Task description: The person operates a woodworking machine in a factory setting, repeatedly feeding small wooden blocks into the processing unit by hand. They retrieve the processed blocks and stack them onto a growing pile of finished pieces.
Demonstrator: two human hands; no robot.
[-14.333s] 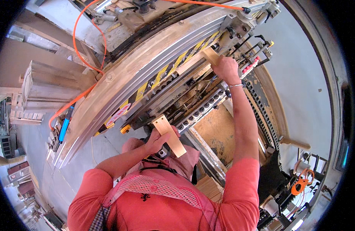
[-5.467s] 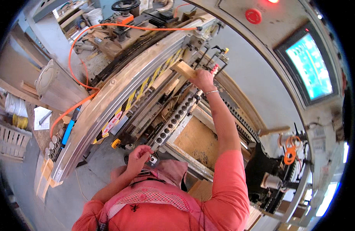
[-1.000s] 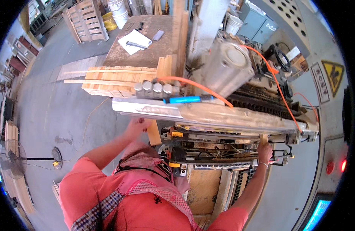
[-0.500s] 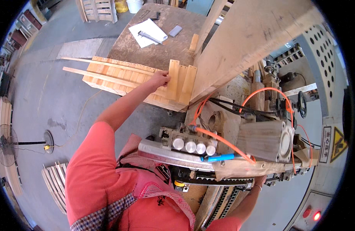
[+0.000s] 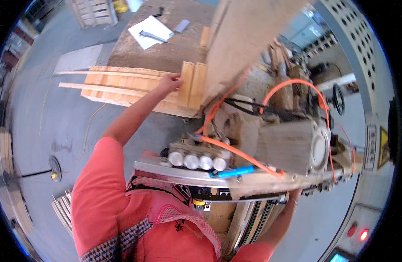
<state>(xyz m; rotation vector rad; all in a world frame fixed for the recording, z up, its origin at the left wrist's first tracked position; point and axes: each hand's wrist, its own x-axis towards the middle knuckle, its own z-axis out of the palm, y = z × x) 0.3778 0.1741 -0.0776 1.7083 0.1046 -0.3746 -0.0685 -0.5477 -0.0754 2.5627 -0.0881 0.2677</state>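
My left hand (image 5: 169, 83) is at the near end of the bench, half curled with its fingertips apart, at the left edge of a short pale wooden board (image 5: 186, 83). That board lies beside another board (image 5: 197, 87), on top of a long row of wooden pieces (image 5: 116, 78). Two long thin wooden strips (image 5: 109, 88) lie across the same row. My right hand (image 5: 295, 193) reaches to the machine's front edge at the lower right. Its fingers are hidden behind the brown-covered edge, so what they touch does not show.
The machine carries a motor housing (image 5: 288, 146), orange air hoses (image 5: 236, 153), round silver knobs (image 5: 191, 162) and a blue pen-like tool (image 5: 232, 172). A large wooden panel (image 5: 249, 43) rises beside the bench. Calipers (image 5: 152, 36) lie on paper. A standing fan's base (image 5: 55, 169) is on the floor.
The view has shifted, so the scene sits further left. The short board, askew before, now lies parallel against its neighbour. My left hand's fingers have drawn back to its edge. My right hand stays at the machine.
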